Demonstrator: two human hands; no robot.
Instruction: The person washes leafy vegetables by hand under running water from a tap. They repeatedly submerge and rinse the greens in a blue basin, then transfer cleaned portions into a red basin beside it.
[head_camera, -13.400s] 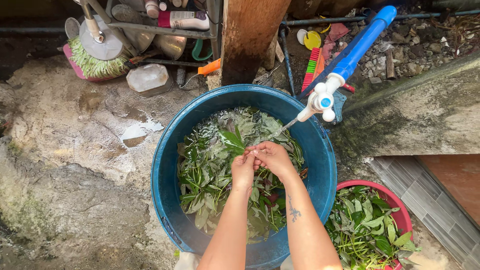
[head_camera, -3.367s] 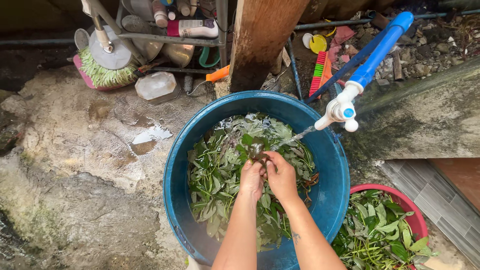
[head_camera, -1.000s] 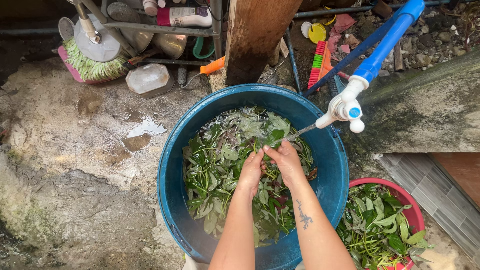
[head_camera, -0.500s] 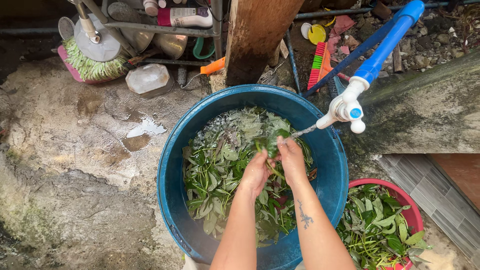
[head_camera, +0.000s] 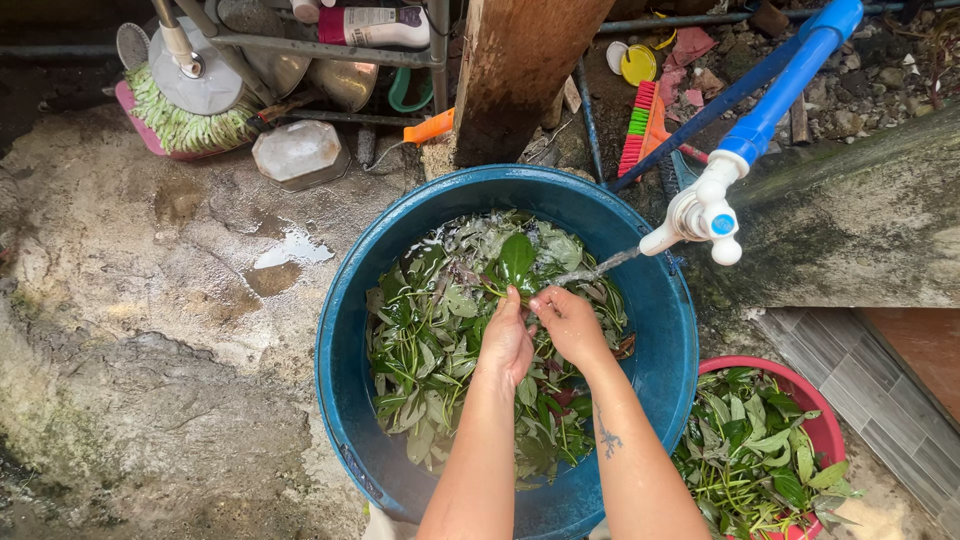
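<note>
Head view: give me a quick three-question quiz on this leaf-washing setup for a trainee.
1. True or false: water runs from the white tap into the blue tub.
2. What do the left hand and right hand hold together under the stream?
A. a brush
B. a sprig of green leaves
C. a bottle
3. Which container sits beside the tub, at the lower right, and what is in it?

Key:
1. True.
2. B.
3. The red basin, filled with leafy greens.
</note>
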